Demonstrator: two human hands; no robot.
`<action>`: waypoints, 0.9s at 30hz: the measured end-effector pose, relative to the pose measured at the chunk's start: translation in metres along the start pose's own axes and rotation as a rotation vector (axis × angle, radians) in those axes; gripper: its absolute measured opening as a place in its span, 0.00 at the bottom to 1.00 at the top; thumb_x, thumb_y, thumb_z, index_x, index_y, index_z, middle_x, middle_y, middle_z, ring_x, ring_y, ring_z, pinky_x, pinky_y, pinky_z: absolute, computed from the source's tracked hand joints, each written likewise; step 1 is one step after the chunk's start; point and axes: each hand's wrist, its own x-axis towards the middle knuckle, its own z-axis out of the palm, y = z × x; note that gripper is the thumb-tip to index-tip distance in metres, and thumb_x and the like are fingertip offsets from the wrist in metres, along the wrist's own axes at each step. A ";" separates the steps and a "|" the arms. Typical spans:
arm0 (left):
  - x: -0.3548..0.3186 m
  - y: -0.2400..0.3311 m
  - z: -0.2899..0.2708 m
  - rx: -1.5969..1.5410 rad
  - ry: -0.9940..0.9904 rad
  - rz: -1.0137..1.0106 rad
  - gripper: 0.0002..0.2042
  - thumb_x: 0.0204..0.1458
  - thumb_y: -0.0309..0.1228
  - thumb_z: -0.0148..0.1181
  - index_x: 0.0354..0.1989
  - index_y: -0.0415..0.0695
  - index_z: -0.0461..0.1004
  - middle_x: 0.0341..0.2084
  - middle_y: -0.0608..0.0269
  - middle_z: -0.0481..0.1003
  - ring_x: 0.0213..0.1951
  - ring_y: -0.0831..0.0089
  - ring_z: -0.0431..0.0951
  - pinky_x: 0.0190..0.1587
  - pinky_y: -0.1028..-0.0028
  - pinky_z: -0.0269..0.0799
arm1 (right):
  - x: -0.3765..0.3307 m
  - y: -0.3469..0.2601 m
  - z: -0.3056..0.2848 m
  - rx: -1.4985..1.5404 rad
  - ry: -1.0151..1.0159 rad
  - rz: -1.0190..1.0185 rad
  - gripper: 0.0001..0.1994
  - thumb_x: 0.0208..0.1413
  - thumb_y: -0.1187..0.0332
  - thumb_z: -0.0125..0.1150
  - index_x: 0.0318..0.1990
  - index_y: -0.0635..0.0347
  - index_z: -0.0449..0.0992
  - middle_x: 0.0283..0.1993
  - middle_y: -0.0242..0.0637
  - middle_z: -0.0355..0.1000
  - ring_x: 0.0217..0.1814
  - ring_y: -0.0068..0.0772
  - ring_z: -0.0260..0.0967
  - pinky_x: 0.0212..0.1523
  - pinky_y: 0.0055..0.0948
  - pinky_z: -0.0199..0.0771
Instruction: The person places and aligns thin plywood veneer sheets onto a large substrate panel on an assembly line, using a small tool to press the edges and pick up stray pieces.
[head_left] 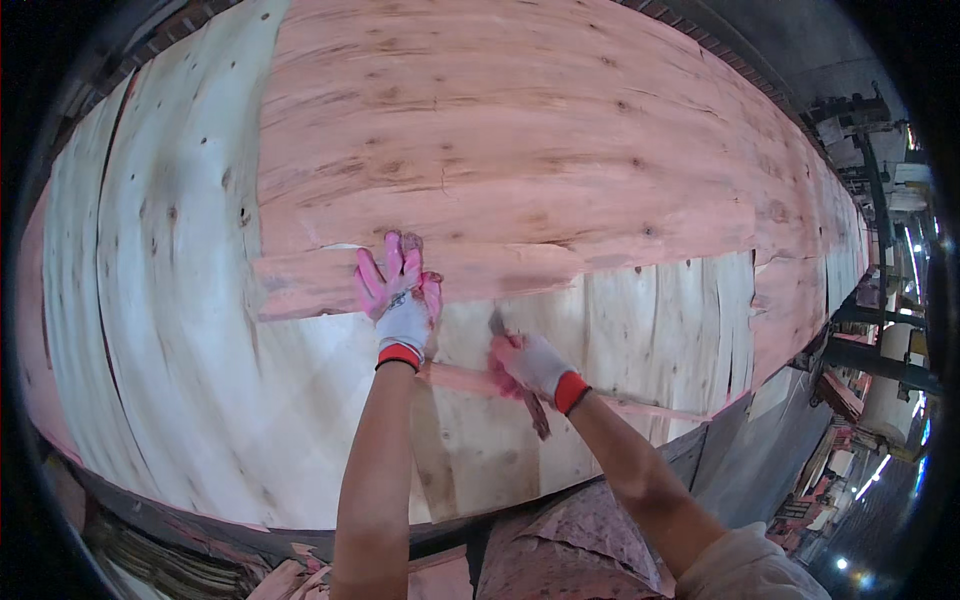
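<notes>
Right hand (528, 364) closed round tool (537, 413); left hand (402, 300) spread open on pink strip (308, 284).
Tool's long axis slants: blurred tip away and leftward, butt toward the person.

Brown-streaked veneer (510, 140) is pink, knot-speckled sheets (185, 260) pale cream, and white gloves (404, 322) have pink-stained fingers (392, 250) and red cuffs (398, 354)

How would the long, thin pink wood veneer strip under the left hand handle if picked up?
The long, thin pink wood veneer strip is probably light and somewhat floppy, given how sheet-thin it looks. It may split along the grain; its left end looks ragged. Rolling seems unlikely: it lies flat under the pink-and-white gloved left hand.
</notes>
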 end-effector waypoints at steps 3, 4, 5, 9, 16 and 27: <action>0.001 -0.006 0.001 0.027 0.020 -0.008 0.25 0.47 0.41 0.51 0.56 0.53 0.66 0.65 0.59 0.53 0.63 0.35 0.47 0.62 0.44 0.45 | -0.017 -0.002 0.010 -0.080 0.041 -0.200 0.17 0.60 0.57 0.44 0.34 0.63 0.71 0.20 0.35 0.69 0.15 0.28 0.67 0.18 0.30 0.71; 0.003 -0.003 0.002 0.023 0.042 -0.008 0.24 0.46 0.41 0.51 0.55 0.53 0.66 0.65 0.59 0.54 0.63 0.34 0.47 0.62 0.44 0.45 | -0.013 -0.006 0.010 -0.077 0.050 -0.195 0.17 0.60 0.57 0.44 0.34 0.63 0.71 0.20 0.35 0.69 0.15 0.28 0.67 0.18 0.30 0.71; 0.001 0.000 0.002 0.016 0.039 -0.003 0.24 0.46 0.41 0.51 0.55 0.53 0.66 0.65 0.59 0.54 0.63 0.34 0.47 0.62 0.44 0.45 | 0.000 -0.018 0.010 -0.056 0.102 -0.285 0.17 0.60 0.57 0.44 0.33 0.63 0.71 0.19 0.35 0.69 0.15 0.28 0.68 0.19 0.30 0.71; -0.001 -0.001 0.011 0.033 0.019 -0.033 0.24 0.44 0.40 0.52 0.53 0.53 0.68 0.64 0.58 0.56 0.62 0.34 0.49 0.61 0.43 0.45 | 0.057 -0.068 0.008 -0.155 0.193 -0.457 0.19 0.59 0.55 0.45 0.28 0.64 0.71 0.22 0.33 0.70 0.15 0.26 0.67 0.20 0.26 0.71; 0.009 0.012 0.000 0.032 0.047 -0.047 0.26 0.44 0.39 0.53 0.56 0.54 0.66 0.64 0.59 0.56 0.62 0.34 0.49 0.62 0.43 0.44 | 0.069 -0.060 0.017 -0.538 0.385 -0.373 0.23 0.58 0.55 0.39 0.29 0.62 0.77 0.17 0.43 0.71 0.21 0.45 0.72 0.30 0.41 0.74; -0.004 -0.013 0.013 -0.095 0.017 0.006 0.28 0.51 0.46 0.50 0.63 0.55 0.60 0.67 0.61 0.48 0.66 0.36 0.38 0.65 0.45 0.34 | 0.032 0.033 -0.062 0.716 0.498 -0.604 0.15 0.54 0.67 0.61 0.47 0.53 0.66 0.33 0.27 0.69 0.30 0.24 0.68 0.29 0.32 0.70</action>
